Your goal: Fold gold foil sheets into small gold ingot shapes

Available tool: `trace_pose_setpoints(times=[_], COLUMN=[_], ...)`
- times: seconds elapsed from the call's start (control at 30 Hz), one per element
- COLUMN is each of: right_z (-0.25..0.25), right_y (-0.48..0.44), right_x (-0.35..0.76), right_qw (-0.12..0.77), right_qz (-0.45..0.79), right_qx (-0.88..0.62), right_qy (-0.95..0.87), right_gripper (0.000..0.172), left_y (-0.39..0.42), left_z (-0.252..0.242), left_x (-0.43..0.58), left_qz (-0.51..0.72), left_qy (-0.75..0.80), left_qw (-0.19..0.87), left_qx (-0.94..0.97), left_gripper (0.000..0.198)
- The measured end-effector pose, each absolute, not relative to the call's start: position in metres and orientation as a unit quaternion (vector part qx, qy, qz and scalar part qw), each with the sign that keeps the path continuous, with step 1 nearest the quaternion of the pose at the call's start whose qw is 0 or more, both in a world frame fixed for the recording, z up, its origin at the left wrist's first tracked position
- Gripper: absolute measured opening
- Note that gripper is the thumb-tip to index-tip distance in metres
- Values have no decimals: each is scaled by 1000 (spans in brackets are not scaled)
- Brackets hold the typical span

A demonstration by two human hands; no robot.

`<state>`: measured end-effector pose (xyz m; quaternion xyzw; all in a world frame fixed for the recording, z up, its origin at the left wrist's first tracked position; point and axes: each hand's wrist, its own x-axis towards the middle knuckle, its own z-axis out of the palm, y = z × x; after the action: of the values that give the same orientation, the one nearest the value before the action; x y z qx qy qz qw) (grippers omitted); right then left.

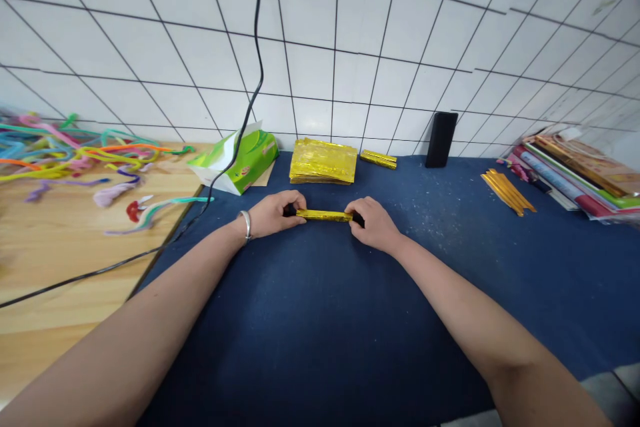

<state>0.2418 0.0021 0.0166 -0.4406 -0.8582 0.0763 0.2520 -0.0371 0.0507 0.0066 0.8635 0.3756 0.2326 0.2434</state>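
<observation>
A narrow folded strip of gold foil paper (325, 215) lies level between my hands, just above or on the dark blue cloth. My left hand (277, 213), with a silver bangle at its wrist, pinches the strip's left end. At the right end, the fingers of my right hand (373, 223) are closed on it too. Behind the strip sits a stack of gold foil sheets (323, 161). Beside that stack are some narrow folded gold strips (379, 159).
A black cable (256, 73) hangs down and crosses a green tissue pack (250, 157). Colourful pipe cleaners (75, 153) cover the wooden table (65, 260) at left. A black phone-like slab (441, 140) leans on the tiled wall. Gold strips (507, 192) and stacked books (575, 173) lie right.
</observation>
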Motion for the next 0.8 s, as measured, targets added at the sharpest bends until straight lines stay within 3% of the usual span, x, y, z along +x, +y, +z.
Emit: trace_pose_setpoints(times=[0.8], right_z=[23], right_y=[-1], right_x=[240], right_qw=[262], right_qz=[91], right_qx=[-402], right_qy=[-872], right_gripper=[16], left_y=[40], left_z=[11], left_x=[-15], left_qz=[225], left_qy=[284], left_qw=[210], left_qx=[908], left_gripper=[18])
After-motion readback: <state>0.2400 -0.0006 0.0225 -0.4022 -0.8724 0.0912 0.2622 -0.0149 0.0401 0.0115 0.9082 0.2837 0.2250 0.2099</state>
